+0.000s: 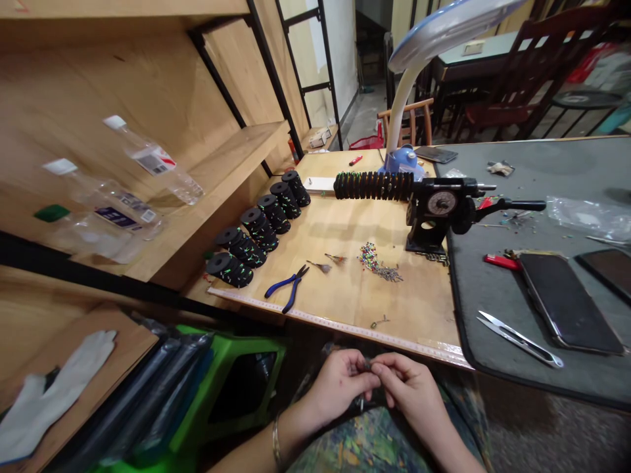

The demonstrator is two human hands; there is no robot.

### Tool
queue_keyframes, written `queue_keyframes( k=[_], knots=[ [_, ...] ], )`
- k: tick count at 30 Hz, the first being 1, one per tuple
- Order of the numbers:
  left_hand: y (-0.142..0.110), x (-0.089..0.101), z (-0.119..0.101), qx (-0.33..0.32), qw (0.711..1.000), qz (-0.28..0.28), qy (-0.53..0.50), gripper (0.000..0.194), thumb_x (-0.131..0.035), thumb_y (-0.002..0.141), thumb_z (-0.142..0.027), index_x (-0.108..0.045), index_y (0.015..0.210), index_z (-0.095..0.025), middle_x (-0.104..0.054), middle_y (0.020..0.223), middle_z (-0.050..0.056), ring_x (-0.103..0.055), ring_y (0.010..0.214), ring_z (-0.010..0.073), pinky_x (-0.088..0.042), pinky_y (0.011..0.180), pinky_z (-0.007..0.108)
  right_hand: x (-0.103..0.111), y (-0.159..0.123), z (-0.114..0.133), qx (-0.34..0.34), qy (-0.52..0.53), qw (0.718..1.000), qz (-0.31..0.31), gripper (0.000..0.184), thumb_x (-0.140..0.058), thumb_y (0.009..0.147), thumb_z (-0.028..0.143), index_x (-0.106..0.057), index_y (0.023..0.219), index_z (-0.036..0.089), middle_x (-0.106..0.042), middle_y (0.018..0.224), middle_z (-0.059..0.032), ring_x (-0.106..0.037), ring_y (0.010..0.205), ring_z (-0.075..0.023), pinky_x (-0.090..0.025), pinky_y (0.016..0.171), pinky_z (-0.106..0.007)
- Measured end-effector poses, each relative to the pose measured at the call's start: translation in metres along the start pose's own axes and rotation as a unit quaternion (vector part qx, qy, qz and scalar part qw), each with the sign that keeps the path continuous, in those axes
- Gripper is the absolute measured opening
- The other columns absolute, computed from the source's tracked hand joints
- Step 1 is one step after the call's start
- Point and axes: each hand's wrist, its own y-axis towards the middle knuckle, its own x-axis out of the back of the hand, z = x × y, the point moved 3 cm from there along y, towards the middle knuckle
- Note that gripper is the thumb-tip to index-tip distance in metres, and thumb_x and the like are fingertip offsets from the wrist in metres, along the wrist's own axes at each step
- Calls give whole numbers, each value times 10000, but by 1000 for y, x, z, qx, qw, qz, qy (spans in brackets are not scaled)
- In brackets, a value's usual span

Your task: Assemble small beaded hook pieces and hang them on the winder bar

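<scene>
The person's left hand (338, 384) and right hand (407, 394) meet low in the centre of the frame, held over the lap, with their fingertips pressed together on a small dark piece (367, 363). Both hands are curled nearly closed, the thumbs and forefingers pinching it from either side. The fingers hide most of the piece, so its exact form cannot be told. It looks tiny, light and easy to drop, so it can probably be held only at the tip, between finger pads.

A metal bangle (277, 441) circles the left wrist, and multicoloured patterned cloth (374, 447) covers the lap. Just beyond the hands, a measuring tape (340, 325) runs along the front edge of a wooden table (419, 315). On the table lie blue-handled pliers (287, 286) and a heap of small multicoloured pins (377, 263). A diagonal row of black spools (256, 230) flecked with green stands toward the left. At upper centre, a black rod packed with similar discs (373, 186) extends from a black dial device with a crank (436, 210).

To the right, a grey mat (582, 164) holds thread snips (517, 338), a smartphone (566, 302) and a red lighter (501, 263). At the lower left, a white glove (49, 394) lies on a wooden board beside a green stool (246, 387).
</scene>
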Motion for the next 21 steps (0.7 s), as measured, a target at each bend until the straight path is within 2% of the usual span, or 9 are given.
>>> queue_keyframes(
  k=[8,14,21],
  knots=[
    [0,-1,-3,-7,1000,-1,0,421,-761,641,-500,-515,629,-160,-550,536,-28,-490,489,100,-367,520,230,-2,-1,1,1,18,1000,-6,398,-627,728,553,-615,718,155,-471,409,67,-359,354,-75,-238,398,-200],
    [-3,-2,-8,-27,999,-15,-18,351,-711,741,-459,-539,717,-154,-568,566,-20,-505,542,103,-380,553,224,-2,0,-1,-2,49,999,-23,424,-631,713,587,-584,716,166,-432,408,88,-316,358,-68,-203,396,-199],
    [-5,-2,-11,-29,998,-36,-38,335,-717,735,-442,-556,747,-148,-573,589,-17,-515,553,105,-391,566,225,-3,0,-2,-7,58,998,-27,446,-632,705,610,-566,709,169,-426,402,92,-298,364,-66,-192,401,-202]
  ],
)
